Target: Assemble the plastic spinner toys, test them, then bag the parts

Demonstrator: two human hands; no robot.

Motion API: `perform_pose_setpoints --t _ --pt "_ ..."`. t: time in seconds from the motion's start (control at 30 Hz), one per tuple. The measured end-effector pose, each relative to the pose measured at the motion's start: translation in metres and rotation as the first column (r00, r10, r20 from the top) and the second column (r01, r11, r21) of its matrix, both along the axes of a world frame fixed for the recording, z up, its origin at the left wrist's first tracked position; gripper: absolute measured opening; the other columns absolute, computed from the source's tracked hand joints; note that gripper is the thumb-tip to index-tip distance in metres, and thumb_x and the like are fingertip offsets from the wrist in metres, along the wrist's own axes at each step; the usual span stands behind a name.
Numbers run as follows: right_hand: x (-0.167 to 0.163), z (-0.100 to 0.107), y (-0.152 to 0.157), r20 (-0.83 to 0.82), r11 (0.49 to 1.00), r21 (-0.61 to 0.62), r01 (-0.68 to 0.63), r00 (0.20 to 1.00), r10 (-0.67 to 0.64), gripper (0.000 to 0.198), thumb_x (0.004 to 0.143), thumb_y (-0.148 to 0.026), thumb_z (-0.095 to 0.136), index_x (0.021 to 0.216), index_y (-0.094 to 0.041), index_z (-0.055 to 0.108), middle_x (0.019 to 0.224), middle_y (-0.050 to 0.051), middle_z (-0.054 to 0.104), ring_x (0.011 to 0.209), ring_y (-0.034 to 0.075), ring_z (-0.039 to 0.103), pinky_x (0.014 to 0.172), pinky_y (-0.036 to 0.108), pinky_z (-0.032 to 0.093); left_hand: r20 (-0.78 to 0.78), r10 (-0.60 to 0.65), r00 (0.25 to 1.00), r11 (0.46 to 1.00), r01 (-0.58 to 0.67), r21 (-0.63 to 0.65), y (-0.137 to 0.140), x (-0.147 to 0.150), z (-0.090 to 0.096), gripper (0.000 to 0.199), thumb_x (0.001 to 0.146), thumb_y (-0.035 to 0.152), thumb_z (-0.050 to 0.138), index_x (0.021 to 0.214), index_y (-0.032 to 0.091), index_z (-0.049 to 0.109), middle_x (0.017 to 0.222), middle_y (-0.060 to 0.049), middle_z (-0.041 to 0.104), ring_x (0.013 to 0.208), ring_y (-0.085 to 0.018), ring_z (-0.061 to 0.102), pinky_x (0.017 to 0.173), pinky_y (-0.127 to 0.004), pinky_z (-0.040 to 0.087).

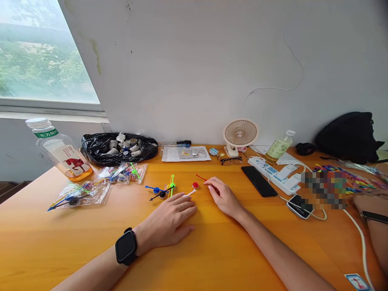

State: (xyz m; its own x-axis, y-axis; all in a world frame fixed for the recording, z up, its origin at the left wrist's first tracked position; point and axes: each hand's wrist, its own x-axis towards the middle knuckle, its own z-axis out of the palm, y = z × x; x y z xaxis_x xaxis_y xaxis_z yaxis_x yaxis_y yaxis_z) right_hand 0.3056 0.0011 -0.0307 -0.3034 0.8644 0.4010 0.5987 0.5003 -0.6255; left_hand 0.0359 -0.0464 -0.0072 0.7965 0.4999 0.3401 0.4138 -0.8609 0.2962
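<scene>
My left hand (171, 220) lies palm down on the table with its fingers stretched out. Just beyond its fingertips is a thin white plastic pointer (190, 193); whether they touch it I cannot tell. My right hand (222, 196) pinches a thin red plastic pointer (200, 177) between thumb and fingers. A round red plastic hub (195, 185) sits between the two hands. Beyond my left hand are a blue arrow-shaped pointer (156, 190), a black one (162, 194) and a bright green one (172, 186), with a yellow piece partly hidden among them.
Plastic bags of pointers (74, 197) lie at left, before a tea bottle (65, 155) and a black bag of scraps (91, 145). At right are a phone (259, 181), a power strip (273, 173) with cables and another person's arm (374, 226). A fan (241, 133) stands behind.
</scene>
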Motion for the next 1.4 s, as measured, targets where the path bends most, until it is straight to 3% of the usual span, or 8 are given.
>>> perform_pose_setpoints --t 0.13,0.33,0.57,0.83,0.97,1.07,1.27,1.4 --pt "0.001 0.0 -0.002 0.099 1.0 0.021 -0.005 0.995 0.003 0.03 0.103 -0.024 0.053 0.13 -0.024 0.067 0.131 0.009 0.069 0.123 0.025 0.062 0.111 0.044 0.047 0.014 0.149 0.989 0.986 -0.149 0.078 0.018 -0.014 -0.005 0.023 0.103 0.029 0.057 0.121 0.023 0.068 0.124 -0.009 0.075 0.128 -0.028 0.064 0.121 -0.052 0.042" --pt "-0.001 0.002 -0.009 0.298 0.999 0.006 -0.051 0.954 0.046 0.047 0.104 -0.033 0.056 0.15 -0.028 0.055 0.15 0.008 0.061 0.136 0.028 0.052 0.118 0.051 0.042 0.01 0.327 0.945 0.931 -0.324 0.168 0.037 -0.03 -0.017 0.024 0.102 0.024 0.054 0.121 0.021 0.07 0.127 -0.009 0.074 0.133 -0.031 0.06 0.123 -0.058 0.039" --pt "-0.011 0.015 -0.023 0.343 0.993 -0.037 -0.112 0.932 0.118 0.05 0.105 -0.036 0.056 0.155 -0.032 0.051 0.154 0.005 0.057 0.139 0.027 0.047 0.118 0.05 0.042 0.143 0.331 0.933 0.933 -0.346 0.1 0.027 -0.017 -0.015 0.039 0.1 0.023 0.058 0.139 0.02 0.06 0.132 -0.011 0.071 0.124 -0.031 0.061 0.105 -0.051 0.054" --pt "-0.021 0.02 -0.029 0.091 0.958 -0.054 -0.282 0.954 0.286 0.03 0.103 -0.023 0.056 0.128 -0.03 0.07 0.123 0.006 0.074 0.117 0.026 0.062 0.106 0.045 0.049 0.164 0.254 0.953 0.967 -0.252 -0.034 0.019 -0.008 -0.014 0.034 0.095 0.022 0.064 0.129 0.025 0.066 0.114 -0.008 0.075 0.113 -0.028 0.063 0.099 -0.046 0.054" --pt "-0.021 0.014 -0.025 -0.09 0.973 -0.098 -0.207 0.976 0.198 0.025 0.104 -0.018 0.047 0.108 -0.025 0.071 0.106 0.006 0.073 0.101 0.022 0.066 0.095 0.039 0.053 0.164 0.228 0.96 0.974 -0.225 -0.034 0.016 -0.006 -0.013 0.024 0.096 0.023 0.064 0.119 0.026 0.07 0.106 -0.006 0.076 0.105 -0.026 0.064 0.095 -0.044 0.053" --pt "-0.023 0.012 -0.025 -0.238 0.959 -0.213 -0.187 0.962 0.134 0.015 0.104 -0.023 0.051 0.106 -0.023 0.065 0.101 0.005 0.071 0.095 0.02 0.067 0.086 0.034 0.053 0.249 0.3 0.921 0.952 -0.305 -0.019 0.015 -0.005 -0.009 0.01 0.1 0.026 0.06 0.103 0.023 0.069 0.094 -0.006 0.072 0.091 -0.024 0.063 0.083 -0.04 0.053" --pt "-0.038 0.006 -0.03 -0.464 0.86 -0.406 -0.308 0.881 0.097 0.022 0.101 -0.044 0.061 0.105 -0.022 0.061 0.096 0.003 0.07 0.075 0.014 0.06 0.067 0.027 0.05 0.281 0.286 0.916 0.956 -0.254 -0.145 0.015 -0.005 -0.015 0.019 0.105 0.026 0.055 0.12 0.023 0.066 0.108 -0.005 0.074 0.099 -0.02 0.068 0.089 -0.034 0.054" --pt "-0.043 0.001 -0.03 -0.448 0.857 -0.449 -0.251 0.894 0.027 0.029 0.099 -0.05 0.064 0.1 -0.021 0.062 0.086 0.001 0.069 0.062 0.012 0.055 0.06 0.026 0.045 0.275 0.322 0.906 0.943 -0.281 -0.18 0.019 -0.005 -0.021 0.019 0.107 0.027 0.053 0.114 0.023 0.071 0.1 -0.004 0.076 0.09 -0.019 0.071 0.084 -0.032 0.055"
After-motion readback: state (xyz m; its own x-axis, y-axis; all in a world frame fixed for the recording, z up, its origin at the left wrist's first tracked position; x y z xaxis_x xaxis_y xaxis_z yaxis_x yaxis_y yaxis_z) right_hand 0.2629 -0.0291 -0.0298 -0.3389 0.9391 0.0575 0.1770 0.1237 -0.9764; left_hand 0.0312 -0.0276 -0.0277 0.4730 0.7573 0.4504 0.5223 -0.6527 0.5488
